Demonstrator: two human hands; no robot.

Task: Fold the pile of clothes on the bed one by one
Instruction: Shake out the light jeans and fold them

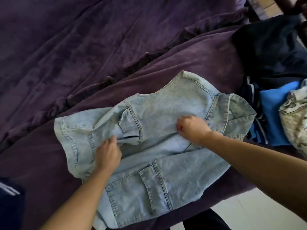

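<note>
- pale blue denim jacket (166,113) lies spread on the crumpled purple bed cover (83,47), near the bed's front edge
- left hand (108,153): fingers curled into a denim fold beside the sleeve
- right hand (191,128): clenched on a pinch of fabric at mid-jacket
- pile of clothes just beside the jacket's right end: dark navy garment (265,47), bright blue cloth (274,113), cream patterned fabric (295,117)
- navy item with white stripes (10,196) at lower left, apart from the jacket
- white floor (240,213) past the bed edge
</note>
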